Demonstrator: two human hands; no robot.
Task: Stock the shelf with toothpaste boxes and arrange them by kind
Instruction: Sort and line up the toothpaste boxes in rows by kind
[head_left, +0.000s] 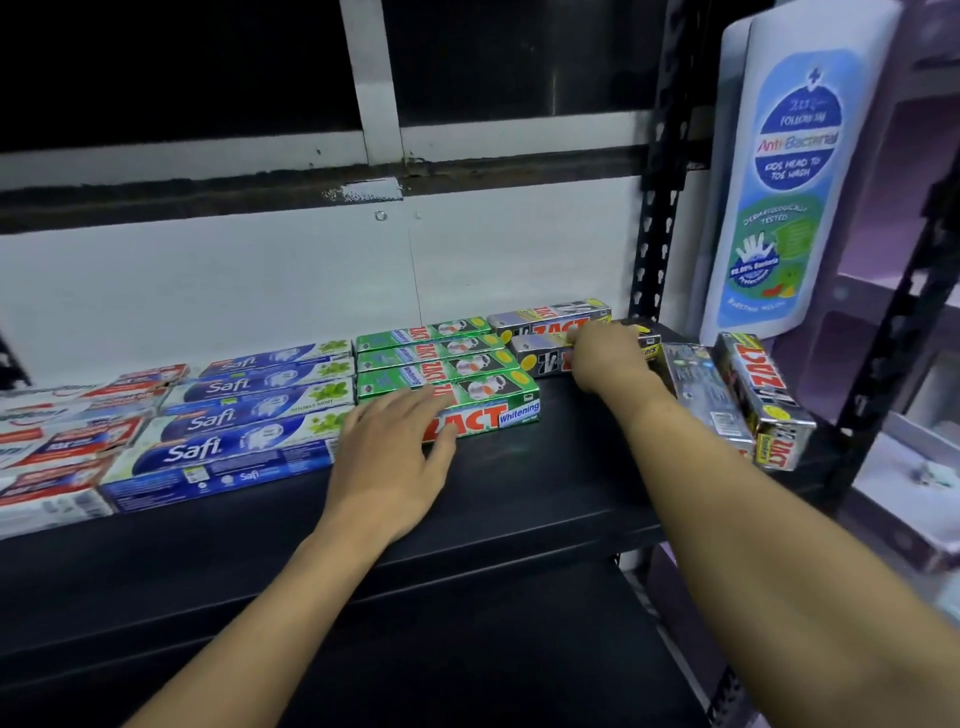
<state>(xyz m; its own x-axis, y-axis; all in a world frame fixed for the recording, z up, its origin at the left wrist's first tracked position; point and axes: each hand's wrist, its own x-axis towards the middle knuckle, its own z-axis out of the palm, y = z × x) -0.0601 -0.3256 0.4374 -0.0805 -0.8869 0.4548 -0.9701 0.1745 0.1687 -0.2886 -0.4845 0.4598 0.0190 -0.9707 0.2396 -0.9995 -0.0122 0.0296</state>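
Safi boxes (234, 436) sit far left on the shelf (519, 493). Left hand (395, 457) lies flat, fingers relaxed, on the front green Zact box (493, 410). Further right and back, right hand (608, 364) is curled round a silver Zact box (540, 356).

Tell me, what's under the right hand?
A silver Zact box lies under the right hand. The hand covers its middle, so part of the name is hidden.
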